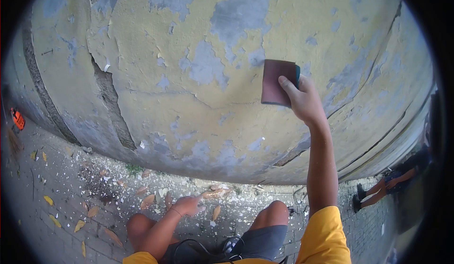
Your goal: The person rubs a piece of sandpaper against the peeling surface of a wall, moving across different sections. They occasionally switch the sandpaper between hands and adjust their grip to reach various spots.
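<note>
Yellow paint is peeling off a big curved wall (189,98), which is filling most of the view and showing grey plaster in patches. A deep crack (111,98) is running down its left side. Below it, grey paving (61,216) is lying strewn with paint flakes (106,183) and dry leaves (147,200).

The person is crouching close to the wall, with both bare knees showing at the bottom of the view. The right arm (321,169), in a yellow sleeve, is reaching straight up and forward. The right hand (305,101) is gripping a dark red sanding block (276,82), with the thumb lying across its face and the other fingers wrapping behind its teal edge. The block is standing upright and pressing flat against the wall's yellow paint, right of centre. Nothing is standing between it and the wall.

The left hand (187,205) is well apart from the right, hanging low between the knees and the foot of the wall. Its fingers are lying loosely spread, palm down, holding nothing. Whether it is touching the paving I cannot tell.

At the right edge another person's legs (378,190), in dark shoes, are stretching along the paving beside the wall. A black cable (198,250) is looping across the person's lap. At the far left a small orange object (17,119) is lying on the ground, too small to identify.
</note>
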A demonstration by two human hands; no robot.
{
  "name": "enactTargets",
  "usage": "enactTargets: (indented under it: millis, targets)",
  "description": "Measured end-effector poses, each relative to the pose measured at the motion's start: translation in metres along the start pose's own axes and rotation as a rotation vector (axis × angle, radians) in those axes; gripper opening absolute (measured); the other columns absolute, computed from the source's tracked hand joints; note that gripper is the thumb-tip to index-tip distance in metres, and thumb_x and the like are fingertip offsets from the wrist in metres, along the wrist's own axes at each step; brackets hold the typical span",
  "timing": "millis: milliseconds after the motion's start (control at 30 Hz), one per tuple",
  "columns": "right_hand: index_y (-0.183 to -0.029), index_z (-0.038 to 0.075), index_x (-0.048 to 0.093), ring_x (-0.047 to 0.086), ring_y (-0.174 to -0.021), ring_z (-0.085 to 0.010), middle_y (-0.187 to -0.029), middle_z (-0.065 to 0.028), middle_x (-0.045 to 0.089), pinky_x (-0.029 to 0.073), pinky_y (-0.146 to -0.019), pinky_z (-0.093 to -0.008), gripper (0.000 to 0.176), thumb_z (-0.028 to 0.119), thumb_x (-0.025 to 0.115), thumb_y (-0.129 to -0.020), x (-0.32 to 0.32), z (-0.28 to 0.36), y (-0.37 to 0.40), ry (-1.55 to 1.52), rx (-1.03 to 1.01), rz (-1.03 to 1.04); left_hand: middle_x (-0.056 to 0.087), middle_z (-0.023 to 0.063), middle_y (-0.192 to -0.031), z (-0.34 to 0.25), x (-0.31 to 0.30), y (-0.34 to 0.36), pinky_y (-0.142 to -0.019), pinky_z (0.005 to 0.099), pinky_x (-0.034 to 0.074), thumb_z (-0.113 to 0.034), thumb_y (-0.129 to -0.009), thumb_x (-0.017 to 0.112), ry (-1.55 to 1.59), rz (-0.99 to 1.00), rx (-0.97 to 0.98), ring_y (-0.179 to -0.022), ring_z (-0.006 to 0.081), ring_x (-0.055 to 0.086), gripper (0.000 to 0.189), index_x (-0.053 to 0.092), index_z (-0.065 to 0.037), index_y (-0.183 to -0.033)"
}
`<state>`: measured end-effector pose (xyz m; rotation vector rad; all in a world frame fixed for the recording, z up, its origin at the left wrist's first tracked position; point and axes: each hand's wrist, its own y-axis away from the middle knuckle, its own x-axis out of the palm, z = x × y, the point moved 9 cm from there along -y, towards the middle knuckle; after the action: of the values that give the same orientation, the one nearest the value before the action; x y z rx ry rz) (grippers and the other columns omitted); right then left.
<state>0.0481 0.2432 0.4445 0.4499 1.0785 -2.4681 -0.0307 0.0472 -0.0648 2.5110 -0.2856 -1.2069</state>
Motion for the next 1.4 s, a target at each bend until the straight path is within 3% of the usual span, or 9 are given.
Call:
enactTargets:
  millis: [367, 467, 633, 767, 833, 900, 1000, 1133, 1400]
  targets:
    - [-0.097, -0.004, 0.066, 0.053, -0.07, -0.0076, -0.08, -0.0002, 0.064, 0.045, -0.063, -0.0278, 0.027, 0.023, 0.058, -0.1, 0.003, -0.007, 0.001, -0.035, 0.138, 0.057, 0.064, 0.0236, -0.121, 0.0, 0.003, -0.003, -0.099, 0.0484, 0.046, -0.05, -0.091, 0.057, -0.012, -0.004, 0.002, -0.115, 0.0405, 0.06, 0.066, 0.046, -0.006, -0.139]
    - [-0.096, -0.003, 0.067, 0.054, -0.069, -0.0079, -0.079, -0.0001, 0.064, 0.046, -0.064, -0.0267, 0.028, 0.023, 0.057, -0.1, 0.016, -0.02, 0.003, 0.139, 0.246, 0.323, 0.065, 0.0234, -0.12, 0.002, 0.003, -0.002, -0.098, 0.0487, 0.046, -0.049, -0.091, 0.057, -0.017, -0.027, 0.007, -0.115, 0.0402, 0.06, 0.065, 0.047, -0.005, -0.137]
    - [-0.094, -0.003, 0.067, 0.054, -0.069, -0.0081, -0.078, -0.0007, 0.064, 0.046, -0.065, -0.0266, 0.03, 0.025, 0.06, -0.098, -0.003, 0.006, -0.002, -0.17, 0.215, -0.032, 0.065, 0.0232, -0.119, -0.002, 0.001, -0.002, -0.098, 0.049, 0.046, -0.049, -0.091, 0.058, -0.014, -0.023, -0.003, -0.114, 0.0398, 0.06, 0.063, 0.049, -0.004, -0.135]
    - [-0.097, -0.001, 0.067, 0.057, -0.069, -0.0072, -0.08, -0.0017, 0.065, 0.046, -0.062, -0.0243, 0.026, 0.023, 0.057, -0.099, 0.037, 0.008, 0.003, 0.185, 0.268, 0.435, 0.064, 0.0233, -0.12, -0.008, -0.001, 0.0, -0.097, 0.0486, 0.046, -0.047, -0.09, 0.059, -0.027, -0.011, 0.015, -0.114, 0.0395, 0.06, 0.063, 0.047, -0.004, -0.136]
    - [-0.093, -0.003, 0.068, 0.055, -0.067, -0.0094, -0.078, -0.0019, 0.065, 0.046, -0.063, -0.0277, 0.03, 0.025, 0.059, -0.098, -0.002, 0.026, -0.015, -0.194, 0.178, -0.093, 0.064, 0.0236, -0.12, -0.012, -0.003, 0.003, -0.097, 0.0485, 0.046, -0.046, -0.09, 0.059, -0.024, 0.003, 0.003, -0.114, 0.0397, 0.06, 0.064, 0.046, -0.005, -0.137]
    - [-0.092, -0.004, 0.069, 0.056, -0.068, -0.012, -0.078, -0.0029, 0.066, 0.046, -0.064, -0.0309, 0.032, 0.027, 0.061, -0.096, -0.013, 0.029, -0.024, -0.249, 0.142, -0.095, 0.063, 0.0238, -0.122, -0.018, -0.01, 0.008, -0.097, 0.0484, 0.046, -0.045, -0.09, 0.06, -0.004, -0.029, 0.017, -0.115, 0.0399, 0.06, 0.066, 0.044, -0.004, -0.14]
    - [-0.096, -0.005, 0.067, 0.058, -0.064, -0.0154, -0.075, -0.0085, 0.067, 0.047, -0.062, -0.0343, 0.032, 0.026, 0.061, -0.095, 0.021, 0.036, -0.02, 0.541, 0.115, 0.424, 0.062, 0.0237, -0.124, -0.017, -0.007, 0.007, -0.097, 0.0487, 0.046, -0.044, -0.09, 0.06, -0.019, -0.029, 0.008, -0.116, 0.04, 0.059, 0.067, 0.042, -0.005, -0.142]
    - [-0.097, -0.007, 0.066, 0.059, -0.064, -0.0189, -0.072, -0.0124, 0.066, 0.048, -0.063, -0.0362, 0.033, 0.025, 0.058, -0.095, 0.014, 0.063, -0.041, 0.377, -0.1, 0.21, 0.058, 0.0269, -0.129, -0.02, -0.005, 0.008, -0.103, 0.05, 0.043, -0.051, -0.092, 0.057, 0.043, -0.001, 0.008, -0.122, 0.0421, 0.055, 0.068, 0.045, -0.003, -0.139]
    - [-0.102, -0.004, 0.067, 0.065, -0.069, -0.0318, -0.077, -0.0194, 0.068, 0.05, -0.069, -0.0413, 0.03, 0.023, 0.055, -0.096, 0.022, 0.088, -0.044, 0.714, -0.159, 0.287, 0.064, 0.0227, -0.119, -0.016, -0.003, 0.003, -0.095, 0.0487, 0.048, -0.046, -0.09, 0.06, -0.033, -0.025, 0.013, -0.111, 0.0402, 0.062, 0.068, 0.04, -0.01, -0.144]
